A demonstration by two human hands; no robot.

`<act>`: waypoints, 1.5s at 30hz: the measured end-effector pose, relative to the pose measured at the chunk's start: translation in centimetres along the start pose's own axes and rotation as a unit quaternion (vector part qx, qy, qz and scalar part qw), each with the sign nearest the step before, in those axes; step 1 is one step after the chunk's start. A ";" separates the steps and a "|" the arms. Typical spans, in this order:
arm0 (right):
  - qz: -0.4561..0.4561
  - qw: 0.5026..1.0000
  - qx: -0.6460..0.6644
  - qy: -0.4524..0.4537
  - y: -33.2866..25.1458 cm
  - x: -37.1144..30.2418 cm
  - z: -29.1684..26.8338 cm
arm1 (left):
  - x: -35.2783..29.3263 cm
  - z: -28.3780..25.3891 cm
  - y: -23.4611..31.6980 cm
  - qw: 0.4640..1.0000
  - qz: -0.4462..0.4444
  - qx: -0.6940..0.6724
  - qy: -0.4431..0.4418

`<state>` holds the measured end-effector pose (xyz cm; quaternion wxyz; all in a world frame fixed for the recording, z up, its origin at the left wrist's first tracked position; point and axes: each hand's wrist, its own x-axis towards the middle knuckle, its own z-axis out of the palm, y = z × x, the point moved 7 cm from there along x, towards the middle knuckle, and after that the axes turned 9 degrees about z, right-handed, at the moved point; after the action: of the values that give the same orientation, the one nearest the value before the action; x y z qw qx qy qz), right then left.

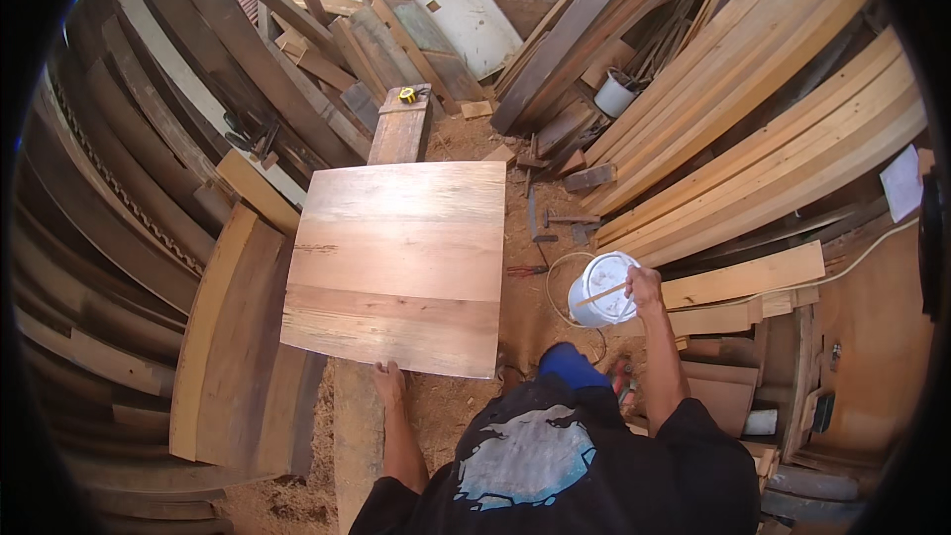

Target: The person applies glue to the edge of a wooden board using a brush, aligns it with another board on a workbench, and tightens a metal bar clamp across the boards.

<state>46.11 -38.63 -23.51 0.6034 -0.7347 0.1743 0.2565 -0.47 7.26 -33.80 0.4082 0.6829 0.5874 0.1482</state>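
A broad wooden panel (406,248), made of several joined boards, lies across a narrow wooden bench (401,131) in front of me. My left hand (389,381) is at the panel's near edge, its fingers closed against that edge and partly hidden. To the right, my right hand (644,289) is closed around a thin wooden stick (602,294). The stick slants across the mouth of a white bucket (584,310) with whitish stuff inside. My fingers are right at the bucket's rim; whether they also touch it I cannot tell.
A yellow tape measure (407,95) sits on the bench's far end. Long planks (733,89) are stacked at right, and dark boards (109,168) lean along the left. Another joined panel (233,337) stands at left. Pliers (526,269) and a hammer (575,219) lie on the sawdust-covered floor.
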 end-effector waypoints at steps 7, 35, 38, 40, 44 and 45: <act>-0.008 0.999 0.014 0.029 -3.9 4.9 2.9 | 3.0 -1.7 9.0 0.989 0.065 0.103 0.080; 0.083 0.991 0.087 -0.054 -11.3 26.2 13.4 | 1.4 10.9 16.6 0.982 -0.011 0.188 0.034; 0.043 0.994 0.087 -0.058 -15.2 25.6 13.6 | 2.3 10.6 17.1 0.985 -0.004 0.170 0.020; 0.045 0.995 0.085 -0.039 -17.2 25.3 14.1 | 2.9 9.8 17.5 0.982 0.008 0.187 0.033; 0.009 0.997 0.059 -0.049 -20.7 25.4 15.3 | 3.7 9.3 16.3 0.984 -0.016 0.164 0.063; 0.002 0.997 0.055 -0.054 -21.8 26.1 16.3 | 4.6 9.3 16.5 0.985 -0.019 0.156 0.067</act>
<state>76.80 -16.76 -23.68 0.6506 -0.6854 0.1570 0.2870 18.33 8.31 -28.77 0.2586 0.7156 0.6423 0.0925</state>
